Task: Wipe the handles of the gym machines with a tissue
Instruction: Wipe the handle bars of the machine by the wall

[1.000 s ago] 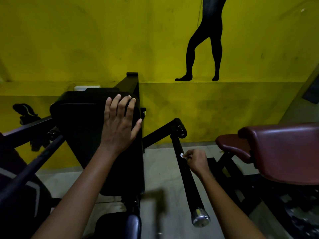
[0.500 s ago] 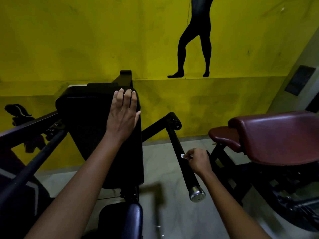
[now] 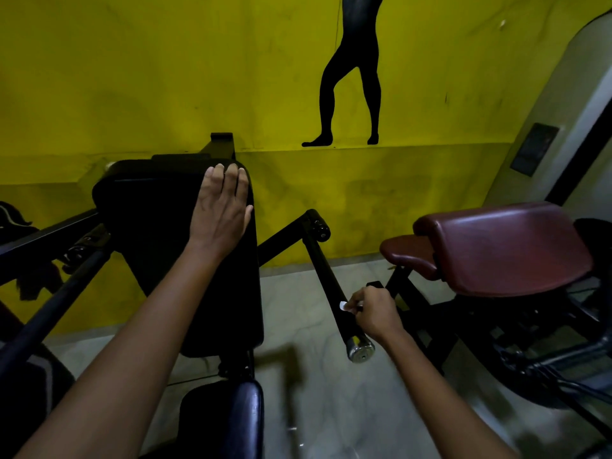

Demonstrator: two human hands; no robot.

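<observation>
The right hand (image 3: 372,313), low and right of centre in the frame, has slid down the black handle (image 3: 326,276) over the last second: it was about halfway along the bar, and now it sits close to the silver end cap (image 3: 361,348). Its fingers are curled tight on a small white tissue (image 3: 343,306), pressing it against the right side of the bar. Only a scrap of white shows past the fingertips. I'd judge that the upper and middle stretch of this handle has been wiped and only the last bit near the cap is left on this stroke.

The left hand (image 3: 221,210) has hardly moved. It lies flat, fingers straight and close together, on the top right edge of the black back pad (image 3: 172,233) in the middle left of the frame, steadying the person as they lean over.

Much is hard to read here. The light is dim and the black parts run together, so I cannot tell whether the tissue wraps round the bar or only touches one side. The underside of the handle is out of sight. A second bar (image 3: 49,309) at the far left is cut off by the frame edge, and whether it has been cleaned I cannot say. The maroon seat (image 3: 503,250) on the right belongs to another machine, and its handles are not in view.
</observation>
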